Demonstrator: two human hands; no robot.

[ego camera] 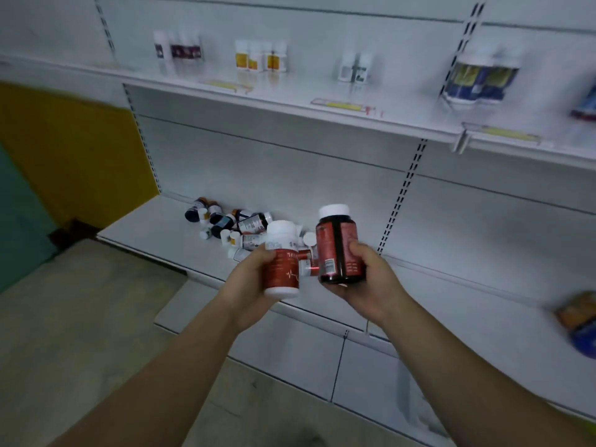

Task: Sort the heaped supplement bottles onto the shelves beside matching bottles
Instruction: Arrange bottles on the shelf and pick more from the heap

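Note:
My left hand grips a white bottle with a red label, held upright. My right hand holds a dark bottle with a red label and white cap, also upright. Both bottles hover in front of the lower shelf. Behind them lies a heap of bottles on that shelf, tipped over and mixed. On the upper shelf stand groups: maroon-label bottles, yellow-label bottles, grey-label bottles and blue-and-yellow bottles.
A blurred orange-and-blue package lies at the right end of the lower shelf. Yellow price strips line the upper shelf edge. A yellow and green wall is at the left, with pale floor below.

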